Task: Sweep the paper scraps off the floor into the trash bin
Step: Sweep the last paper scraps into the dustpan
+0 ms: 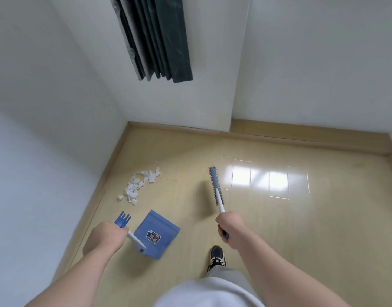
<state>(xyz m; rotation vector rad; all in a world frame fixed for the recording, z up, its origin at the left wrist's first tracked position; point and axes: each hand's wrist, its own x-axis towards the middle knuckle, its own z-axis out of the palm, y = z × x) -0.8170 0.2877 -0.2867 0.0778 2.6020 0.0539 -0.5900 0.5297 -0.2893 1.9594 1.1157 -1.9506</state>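
left hand (106, 235) grips dustpan (156, 233), right hand (229, 224) broom (215, 185) (scraps (138, 183) near wall)

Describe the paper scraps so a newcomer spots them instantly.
On the wooden floor, follow the left skirting board. Beside it, just beyond the blue dustpan, lies a curved trail of crumpled paper scraps. Its neighbours, dustpan and broom, are mostly blue; the scraps are white.

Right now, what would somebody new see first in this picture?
Probably the heap of white paper scraps on the tan floor by the left wall. Next come the blue dustpan, gripped by the left hand nearer the person, and the blue broom in the right hand, beside a bright glare on the floor.
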